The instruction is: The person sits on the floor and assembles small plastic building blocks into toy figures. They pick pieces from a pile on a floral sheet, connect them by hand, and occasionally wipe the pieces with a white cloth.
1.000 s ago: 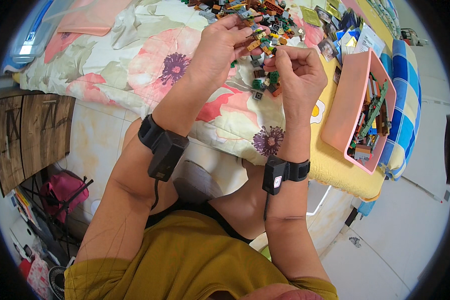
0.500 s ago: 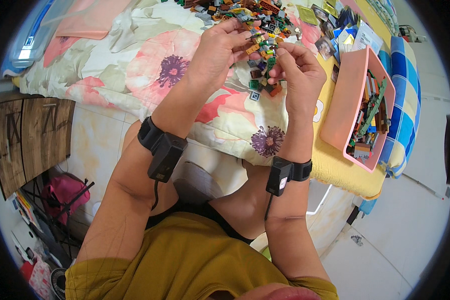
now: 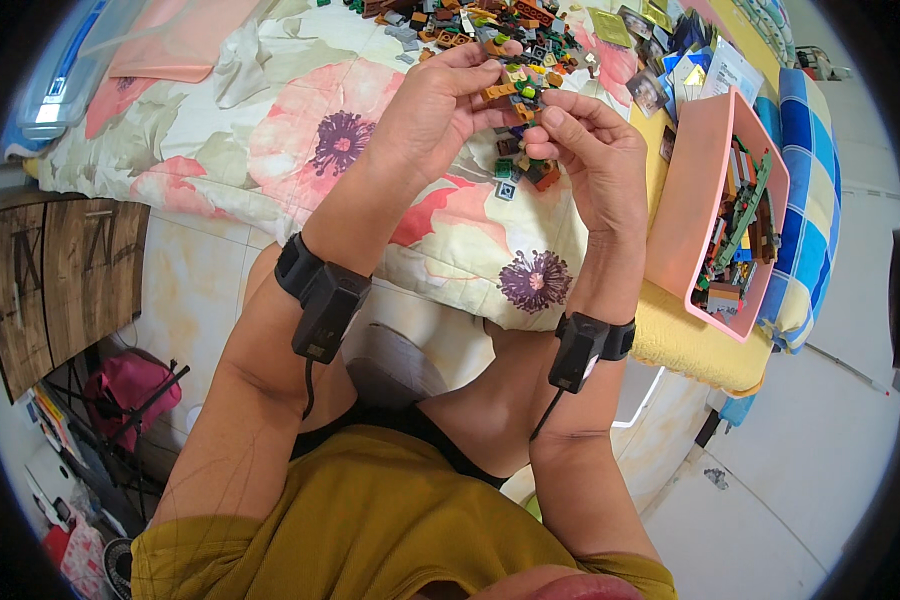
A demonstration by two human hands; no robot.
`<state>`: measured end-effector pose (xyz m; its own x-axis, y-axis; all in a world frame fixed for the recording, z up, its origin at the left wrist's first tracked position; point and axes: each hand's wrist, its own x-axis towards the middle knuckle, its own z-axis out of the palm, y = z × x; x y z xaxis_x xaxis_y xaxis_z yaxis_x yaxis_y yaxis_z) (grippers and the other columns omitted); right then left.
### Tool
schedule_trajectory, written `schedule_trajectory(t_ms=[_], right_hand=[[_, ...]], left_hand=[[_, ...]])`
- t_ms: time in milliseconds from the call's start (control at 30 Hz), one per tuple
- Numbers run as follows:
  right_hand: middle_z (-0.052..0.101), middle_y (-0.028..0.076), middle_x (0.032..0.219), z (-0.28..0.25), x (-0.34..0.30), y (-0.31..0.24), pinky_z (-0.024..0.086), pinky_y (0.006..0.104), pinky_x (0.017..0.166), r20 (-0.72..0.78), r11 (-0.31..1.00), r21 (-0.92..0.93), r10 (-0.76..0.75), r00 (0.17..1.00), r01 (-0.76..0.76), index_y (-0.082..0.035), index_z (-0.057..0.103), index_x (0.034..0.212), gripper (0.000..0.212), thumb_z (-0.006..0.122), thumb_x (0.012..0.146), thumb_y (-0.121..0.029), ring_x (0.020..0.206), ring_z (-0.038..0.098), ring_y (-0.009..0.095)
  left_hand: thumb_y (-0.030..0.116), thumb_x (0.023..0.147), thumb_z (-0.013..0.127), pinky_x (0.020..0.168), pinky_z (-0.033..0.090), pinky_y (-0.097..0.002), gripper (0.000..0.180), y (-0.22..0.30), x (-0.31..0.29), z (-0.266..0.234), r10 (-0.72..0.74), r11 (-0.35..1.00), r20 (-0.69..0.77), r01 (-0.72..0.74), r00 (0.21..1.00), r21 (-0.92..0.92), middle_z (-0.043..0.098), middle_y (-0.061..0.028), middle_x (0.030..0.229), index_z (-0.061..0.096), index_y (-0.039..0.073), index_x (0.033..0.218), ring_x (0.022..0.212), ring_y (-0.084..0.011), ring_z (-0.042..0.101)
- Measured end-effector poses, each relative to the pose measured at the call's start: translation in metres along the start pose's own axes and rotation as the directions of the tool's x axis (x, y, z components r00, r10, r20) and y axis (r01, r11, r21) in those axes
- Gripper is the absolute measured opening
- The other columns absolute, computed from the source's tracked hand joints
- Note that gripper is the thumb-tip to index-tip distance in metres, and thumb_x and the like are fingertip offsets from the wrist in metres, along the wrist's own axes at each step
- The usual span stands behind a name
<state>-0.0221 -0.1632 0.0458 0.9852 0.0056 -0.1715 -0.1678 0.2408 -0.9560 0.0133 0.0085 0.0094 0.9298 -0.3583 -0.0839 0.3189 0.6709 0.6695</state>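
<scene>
My left hand (image 3: 425,118) is part closed, thumb and fingers gripping a small brick build (image 3: 516,92) from its left side. The build is held up over the flowered quilt (image 3: 450,240), between my two hands, below the heap of loose bricks (image 3: 450,22). Its orange piece has its long axis running roughly left to right, rising slightly towards the right. Fingers cover part of the build; I cannot tell its overall long axis or which end is its front.

My right hand (image 3: 602,155) is half curled, thumb and forefinger close together at the build's right side; I cannot tell whether they grip it or a separate brick. Beneath, a grey square brick (image 3: 506,190) lies on the quilt. To my right, a pink bin (image 3: 685,200) lies tilted, bricks inside, its long side running away from me.
</scene>
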Motion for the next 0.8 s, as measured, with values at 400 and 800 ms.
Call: schedule_trajectory(t_ms=[400,800], right_hand=[[0.063,0.008,0.071,0.007,0.0,0.002,0.048,0.0237,0.039,-0.126,0.979,0.003,-0.2,0.972,0.202,0.006,0.063,0.096,0.015,0.067,0.09,-0.008,0.048,0.059,0.012],[0.06,0.001,0.063,0.025,-0.005,0.01,0.04,0.0187,0.04,-0.256,0.91,-0.268,-0.384,0.887,0.316,0.003,0.066,0.095,0.01,0.063,0.087,-0.003,0.046,0.051,0.004]], left_hand=[[0.007,0.097,0.048,0.089,0.055,-0.0348,0.035,-0.001,-0.001,0.001,-0.004,1.0,0.008,0.004,1.0,0.012,0.064,-0.0177,0.118,0.052,-0.001,0.13,0.107,-0.0225,0.064],[0.005,0.097,0.049,0.089,0.054,-0.0329,0.034,-0.002,-0.003,0.009,-0.002,0.993,-0.045,0.008,0.999,0.115,0.064,-0.0132,0.12,0.055,0.0,0.129,0.106,-0.0183,0.064]])
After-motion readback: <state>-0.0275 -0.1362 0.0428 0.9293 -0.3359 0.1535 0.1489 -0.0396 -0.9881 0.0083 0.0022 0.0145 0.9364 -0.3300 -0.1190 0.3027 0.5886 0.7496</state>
